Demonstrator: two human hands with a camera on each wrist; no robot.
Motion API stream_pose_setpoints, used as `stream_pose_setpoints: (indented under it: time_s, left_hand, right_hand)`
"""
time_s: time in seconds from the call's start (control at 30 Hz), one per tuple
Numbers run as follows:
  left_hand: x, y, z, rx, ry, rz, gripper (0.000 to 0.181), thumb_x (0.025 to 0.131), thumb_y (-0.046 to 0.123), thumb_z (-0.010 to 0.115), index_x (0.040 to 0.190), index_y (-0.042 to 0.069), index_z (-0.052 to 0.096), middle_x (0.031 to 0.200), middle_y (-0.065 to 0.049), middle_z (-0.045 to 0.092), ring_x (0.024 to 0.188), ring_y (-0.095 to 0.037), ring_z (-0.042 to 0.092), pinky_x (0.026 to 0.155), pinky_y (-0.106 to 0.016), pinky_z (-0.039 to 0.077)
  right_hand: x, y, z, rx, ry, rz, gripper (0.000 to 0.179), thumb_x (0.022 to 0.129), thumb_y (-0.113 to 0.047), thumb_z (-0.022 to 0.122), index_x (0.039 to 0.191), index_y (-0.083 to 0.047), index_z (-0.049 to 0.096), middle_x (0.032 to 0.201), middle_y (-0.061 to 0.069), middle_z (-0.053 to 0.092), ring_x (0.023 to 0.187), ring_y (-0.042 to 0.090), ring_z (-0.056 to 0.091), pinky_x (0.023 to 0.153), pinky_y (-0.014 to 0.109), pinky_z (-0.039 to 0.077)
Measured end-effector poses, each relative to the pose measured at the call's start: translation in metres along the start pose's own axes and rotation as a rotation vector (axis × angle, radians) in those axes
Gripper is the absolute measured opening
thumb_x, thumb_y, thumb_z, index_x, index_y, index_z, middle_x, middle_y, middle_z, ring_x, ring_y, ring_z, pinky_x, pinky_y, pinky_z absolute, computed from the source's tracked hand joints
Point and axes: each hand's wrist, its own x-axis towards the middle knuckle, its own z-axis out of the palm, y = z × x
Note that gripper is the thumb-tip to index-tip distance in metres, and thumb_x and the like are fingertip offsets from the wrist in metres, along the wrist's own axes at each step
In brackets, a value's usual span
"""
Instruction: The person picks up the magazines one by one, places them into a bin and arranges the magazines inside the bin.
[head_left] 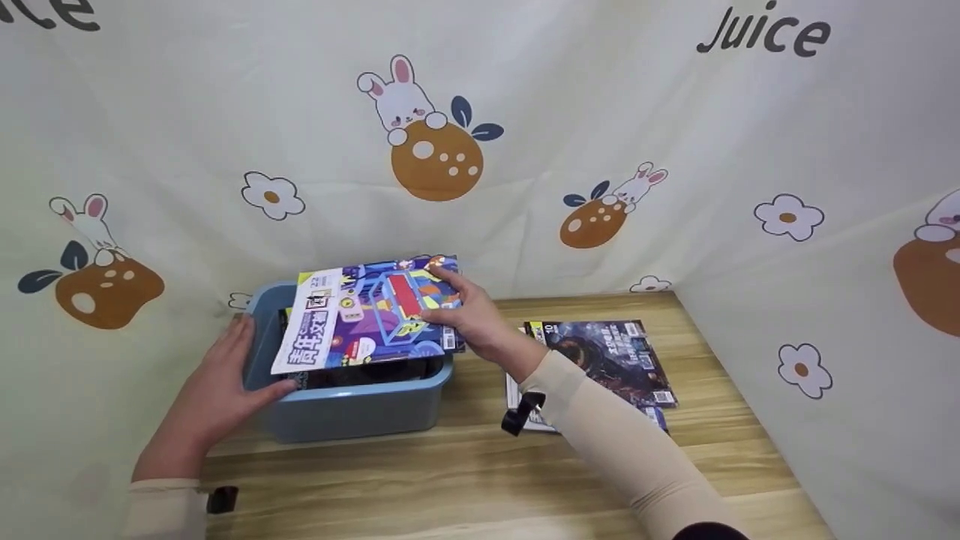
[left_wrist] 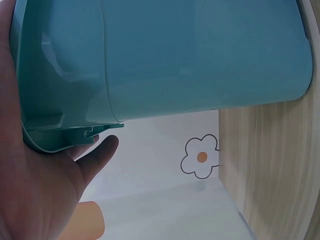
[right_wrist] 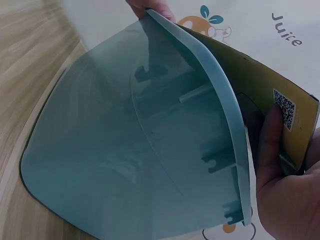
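Observation:
A blue plastic bin [head_left: 360, 411] stands on the table, with dark-covered magazines [head_left: 367, 373] partly visible inside. My left hand [head_left: 217, 382] grips the bin's near-left corner, the thumb along the front rim and the fingers at the left side. Over the bin's opening lies a tilted purple-and-white magazine [head_left: 360, 315], which my right hand [head_left: 476, 315] holds by its right edge. In the right wrist view, fingers [right_wrist: 270, 145] press its yellowish back cover [right_wrist: 265, 82] near a QR code. Whether more than one magazine is in this grip, I cannot tell.
To the right of the bin, a dark-covered magazine [head_left: 611, 360] lies on top of other magazines on the wood-grain table [head_left: 480, 480]. A white cloth [head_left: 525, 247] printed with rabbits, oranges and flowers hangs behind and at both sides.

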Motion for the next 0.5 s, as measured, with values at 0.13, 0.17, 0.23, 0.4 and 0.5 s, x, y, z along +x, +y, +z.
stream_pose_setpoints:
  time_s: [0.13, 0.17, 0.23, 0.4, 0.5]
  left_hand:
    - [0.0, 0.001, 0.0, -0.002, -0.002, -0.002, 0.135, 0.091, 0.074, 0.078, 0.176, 0.001, 0.004, 0.182, -0.029, 0.002, 0.167, -0.053, 0.003, 0.119, -0.086, 0.023]
    - [-0.001, 0.001, 0.0, -0.003, -0.003, -0.002, 0.134, 0.091, 0.074, 0.078, 0.176, 0.001, 0.004, 0.182, -0.029, 0.002, 0.167, -0.053, 0.003, 0.119, -0.086, 0.023]
    - [-0.001, 0.001, -0.001, -0.003, 0.0, 0.003, 0.133, 0.092, 0.072, 0.079, 0.176, 0.0, 0.004, 0.182, -0.029, 0.003, 0.167, -0.053, 0.004, 0.12, -0.085, 0.023]
    - [-0.001, 0.001, 0.0, 0.004, 0.004, 0.005, 0.133, 0.091, 0.072, 0.079, 0.176, -0.001, 0.006, 0.182, -0.03, 0.004, 0.167, -0.053, 0.005, 0.12, -0.085, 0.024]
    - [-0.001, 0.001, 0.0, 0.009, 0.0, -0.002, 0.135, 0.09, 0.076, 0.078, 0.176, 0.0, 0.005, 0.182, -0.029, 0.004, 0.167, -0.053, 0.005, 0.119, -0.085, 0.025]
  right_hand:
    - [0.001, -0.001, 0.008, -0.003, -0.016, -0.026, 0.089, 0.091, -0.005, 0.09, 0.167, -0.028, 0.052, 0.161, 0.017, 0.047, 0.136, 0.034, 0.058, 0.109, 0.04, 0.059]
    - [0.001, -0.001, 0.01, -0.012, -0.015, -0.031, 0.088, 0.09, -0.005, 0.09, 0.167, -0.027, 0.052, 0.161, 0.016, 0.047, 0.136, 0.034, 0.058, 0.109, 0.04, 0.058]
    - [0.001, -0.002, 0.014, -0.027, -0.014, -0.039, 0.088, 0.091, -0.005, 0.09, 0.167, -0.025, 0.051, 0.161, 0.016, 0.047, 0.136, 0.034, 0.058, 0.111, 0.04, 0.057]
    - [-0.001, -0.005, 0.024, -0.104, 0.013, -0.024, 0.089, 0.09, -0.008, 0.091, 0.167, -0.029, 0.051, 0.162, 0.014, 0.047, 0.138, 0.033, 0.056, 0.114, 0.042, 0.054]
    - [-0.002, -0.006, 0.029, -0.137, 0.025, -0.013, 0.089, 0.09, -0.01, 0.092, 0.167, -0.031, 0.051, 0.162, 0.014, 0.047, 0.138, 0.033, 0.055, 0.115, 0.043, 0.053]
